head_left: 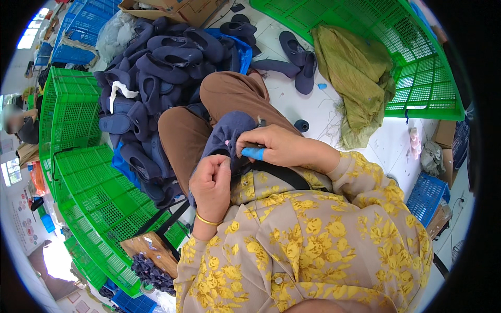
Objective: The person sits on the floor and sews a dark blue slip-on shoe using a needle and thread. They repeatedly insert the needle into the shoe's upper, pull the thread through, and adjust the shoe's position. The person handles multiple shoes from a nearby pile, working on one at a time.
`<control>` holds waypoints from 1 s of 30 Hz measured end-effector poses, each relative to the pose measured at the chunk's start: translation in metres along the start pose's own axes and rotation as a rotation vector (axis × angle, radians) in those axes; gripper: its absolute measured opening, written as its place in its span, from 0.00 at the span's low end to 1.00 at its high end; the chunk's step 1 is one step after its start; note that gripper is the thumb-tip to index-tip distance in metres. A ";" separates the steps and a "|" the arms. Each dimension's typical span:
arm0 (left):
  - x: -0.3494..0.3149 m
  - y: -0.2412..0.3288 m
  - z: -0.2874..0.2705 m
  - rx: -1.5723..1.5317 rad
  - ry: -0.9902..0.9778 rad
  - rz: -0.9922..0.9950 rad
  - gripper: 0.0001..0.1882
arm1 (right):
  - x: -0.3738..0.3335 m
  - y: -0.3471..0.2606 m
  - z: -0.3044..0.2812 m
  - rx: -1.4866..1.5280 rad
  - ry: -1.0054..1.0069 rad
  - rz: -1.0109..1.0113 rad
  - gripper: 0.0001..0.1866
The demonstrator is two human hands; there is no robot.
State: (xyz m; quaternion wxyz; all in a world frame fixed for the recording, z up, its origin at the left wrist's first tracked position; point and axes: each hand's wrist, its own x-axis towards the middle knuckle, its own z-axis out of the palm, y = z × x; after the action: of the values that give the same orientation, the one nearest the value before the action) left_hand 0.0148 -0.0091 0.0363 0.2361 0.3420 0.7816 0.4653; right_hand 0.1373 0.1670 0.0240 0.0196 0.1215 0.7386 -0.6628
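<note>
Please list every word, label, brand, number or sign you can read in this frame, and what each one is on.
No text is clear enough to quote.
Wall display at far left: small reddish marks and round shapes, too small and blurred to read.
Dark blue shoe at the hands: no lettering to be made out.
Piled dark blue shoes: none legible.

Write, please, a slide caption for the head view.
Left hand and right hand at a dark blue shoe over brown trousers, beside a heap of similar shoes.
</note>
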 end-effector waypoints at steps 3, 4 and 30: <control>-0.002 -0.001 -0.003 -0.009 -0.012 -0.048 0.01 | -0.005 0.013 0.001 -0.247 0.151 -0.275 0.14; -0.003 -0.001 -0.004 -0.014 -0.026 -0.054 0.01 | -0.006 0.014 0.001 -0.268 0.140 -0.243 0.15; -0.001 0.010 -0.004 0.059 -0.138 0.116 0.03 | -0.004 0.013 0.003 -0.303 0.050 -0.369 0.13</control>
State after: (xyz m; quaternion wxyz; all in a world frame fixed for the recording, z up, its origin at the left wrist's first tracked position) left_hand 0.0153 -0.0088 0.0472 0.2520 0.4246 0.7557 0.4303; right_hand 0.1438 0.1646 0.0119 -0.1020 -0.0035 0.8396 -0.5335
